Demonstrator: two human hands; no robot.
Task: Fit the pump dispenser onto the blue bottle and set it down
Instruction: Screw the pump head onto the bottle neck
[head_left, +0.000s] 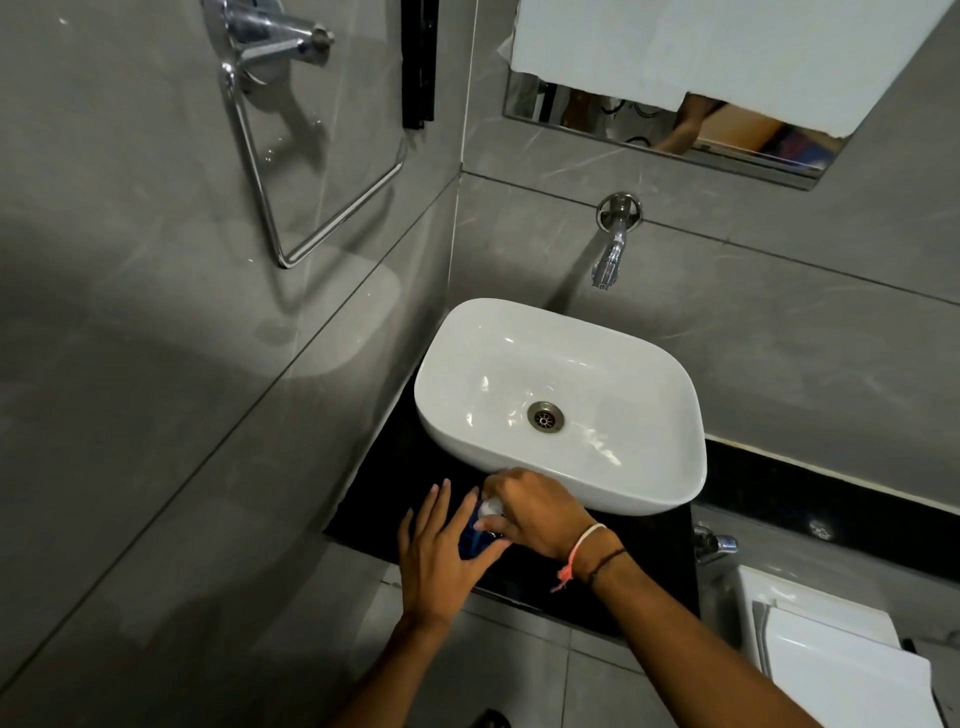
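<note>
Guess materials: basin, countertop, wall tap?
Basin: looks like glazed ceramic, glossy white with sharp highlights. Countertop: dark polished stone, perhaps granite; black with a sheen, though too dim to be sure. Wall tap: chromed metal, mirror-bright reflections.

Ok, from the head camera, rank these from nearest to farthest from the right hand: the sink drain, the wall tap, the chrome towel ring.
1. Round metal sink drain, in the white basin just beyond the right hand.
2. Chrome wall tap, on the wall above the basin.
3. Chrome towel ring, far up on the left wall.
</note>
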